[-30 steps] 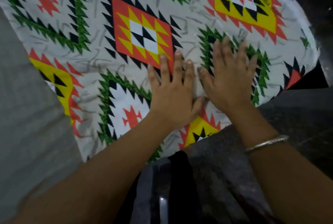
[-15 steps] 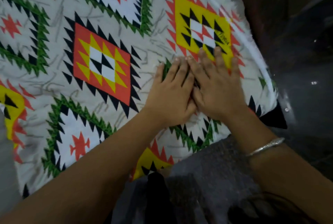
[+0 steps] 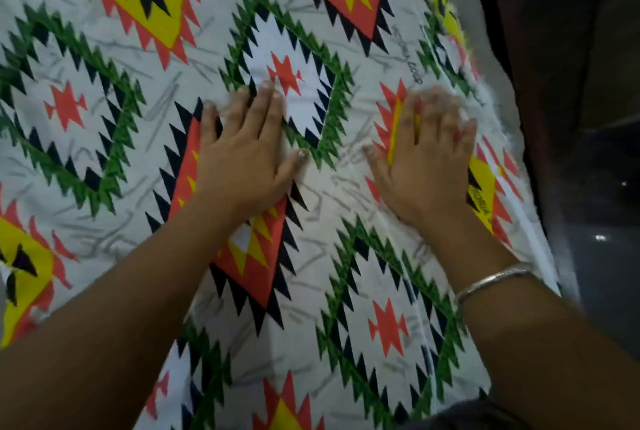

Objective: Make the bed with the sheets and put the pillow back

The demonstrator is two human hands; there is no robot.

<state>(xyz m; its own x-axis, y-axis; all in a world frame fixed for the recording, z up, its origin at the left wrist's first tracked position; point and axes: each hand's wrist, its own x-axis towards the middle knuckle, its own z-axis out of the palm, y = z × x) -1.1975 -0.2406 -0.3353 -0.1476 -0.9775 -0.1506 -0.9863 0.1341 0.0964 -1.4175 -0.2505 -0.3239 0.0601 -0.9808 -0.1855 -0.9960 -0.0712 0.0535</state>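
Note:
A white sheet point(image 3: 311, 31) printed with green, orange, yellow and black diamonds fills most of the head view, spread flat on the bed. My left hand point(image 3: 242, 152) lies palm down on it near the middle, fingers straight. My right hand point(image 3: 429, 159) presses flat on the sheet close to its right edge, fingers spread and blurred by motion. A silver bangle point(image 3: 491, 280) circles my right wrist. No pillow is in view.
The sheet's right edge point(image 3: 498, 124) drops off beside a dark floor point(image 3: 595, 187). Dark wooden furniture point(image 3: 540, 14) stands at the upper right. A bit of dark cloth point(image 3: 460, 415) shows at the bottom edge.
Both hands have slid forward across the sheet and parted: they lay side by side touching, and now a gap separates them. The view has moved further over the bed.

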